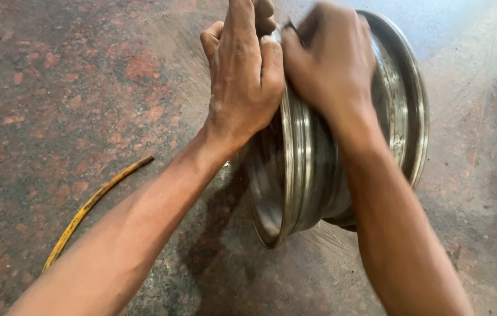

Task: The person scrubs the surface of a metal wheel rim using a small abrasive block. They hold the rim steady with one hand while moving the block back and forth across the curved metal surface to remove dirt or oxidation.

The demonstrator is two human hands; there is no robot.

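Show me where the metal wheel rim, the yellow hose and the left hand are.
Wheel rim (313, 175): head view, on the ribbed barrel between its two flanges.
Yellow hose (87, 208): head view, midway along its length on the floor.
Left hand (245, 70): head view, on the back of the hand gripping the rim's edge.

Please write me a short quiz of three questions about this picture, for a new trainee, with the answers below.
1. True or false: the metal wheel rim lies flat on the stone floor.
2. Which hands grip the rim's upper edge? A) only the left hand B) only the right hand C) both
3. Fill in: the yellow hose lies on the floor on the person's ____ side.

Key
1. False: it stands upright on its edge.
2. C: both hands are closed over the top edge, close together.
3. Left, apart from the rim.
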